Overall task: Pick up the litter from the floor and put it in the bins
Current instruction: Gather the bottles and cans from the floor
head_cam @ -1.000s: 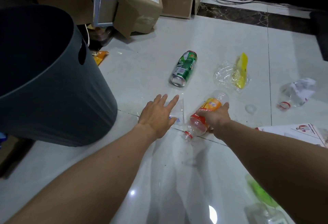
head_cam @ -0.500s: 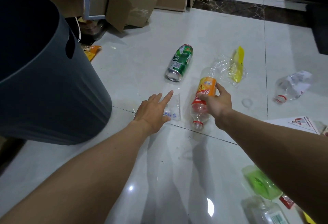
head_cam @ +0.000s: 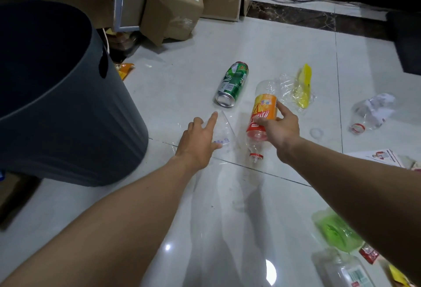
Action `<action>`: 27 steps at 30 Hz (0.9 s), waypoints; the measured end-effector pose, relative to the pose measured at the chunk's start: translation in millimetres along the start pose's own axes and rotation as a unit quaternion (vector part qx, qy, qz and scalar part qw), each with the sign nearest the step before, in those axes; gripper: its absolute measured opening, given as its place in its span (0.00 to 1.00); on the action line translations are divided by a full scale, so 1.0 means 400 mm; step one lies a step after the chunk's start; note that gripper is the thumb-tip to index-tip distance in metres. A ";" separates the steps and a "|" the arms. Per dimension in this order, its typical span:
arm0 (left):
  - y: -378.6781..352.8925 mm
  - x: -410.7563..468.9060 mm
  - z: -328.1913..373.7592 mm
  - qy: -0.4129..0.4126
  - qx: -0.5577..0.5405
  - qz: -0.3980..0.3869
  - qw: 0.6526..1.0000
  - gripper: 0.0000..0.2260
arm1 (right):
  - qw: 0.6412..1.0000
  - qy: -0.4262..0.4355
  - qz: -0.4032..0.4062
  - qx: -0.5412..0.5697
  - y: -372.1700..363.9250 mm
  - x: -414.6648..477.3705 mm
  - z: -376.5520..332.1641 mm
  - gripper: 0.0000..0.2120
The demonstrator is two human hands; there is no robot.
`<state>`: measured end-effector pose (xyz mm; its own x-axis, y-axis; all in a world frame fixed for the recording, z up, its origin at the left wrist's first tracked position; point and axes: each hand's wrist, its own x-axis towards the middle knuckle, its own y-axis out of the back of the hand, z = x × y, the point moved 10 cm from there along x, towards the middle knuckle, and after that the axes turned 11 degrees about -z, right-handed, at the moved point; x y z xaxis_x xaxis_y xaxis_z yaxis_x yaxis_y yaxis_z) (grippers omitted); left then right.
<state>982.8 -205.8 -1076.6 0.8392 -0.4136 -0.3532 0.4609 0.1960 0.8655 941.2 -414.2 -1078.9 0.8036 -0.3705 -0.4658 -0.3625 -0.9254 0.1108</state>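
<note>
While the right hand (head_cam: pixel 279 132) grips the orange bottle (head_cam: pixel 264 110), the left hand (head_cam: pixel 198 143) pinches a clear wrapper (head_cam: pixel 225 134).

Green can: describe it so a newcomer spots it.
Start at the big dark bin on the left. Right of it, a green can lies on the floor beside the orange-labelled bottle. It alone is metal, silver end toward the camera.
</note>
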 end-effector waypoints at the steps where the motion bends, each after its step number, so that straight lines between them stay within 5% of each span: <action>1: 0.026 -0.006 -0.001 0.002 -0.011 0.018 1.000 0.34 | 1.000 0.008 0.000 0.004 -0.005 -0.005 -0.019 0.38; 17: 0.455 -0.166 -0.026 -0.024 -0.100 0.280 0.955 0.36 | 0.981 0.160 -0.031 0.104 -0.132 -0.147 -0.420 0.35; 27: 0.627 -0.308 -0.072 -0.023 -0.091 0.353 0.931 0.37 | 0.968 0.201 -0.086 0.121 -0.256 -0.240 -0.525 0.34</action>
<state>1003.2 -80.0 -826.1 0.9403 -0.1608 0.2999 -0.1563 0.5786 0.8005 1000.5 -300.7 -861.1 0.9630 -0.2592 -0.0741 -0.2683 -0.9483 -0.1697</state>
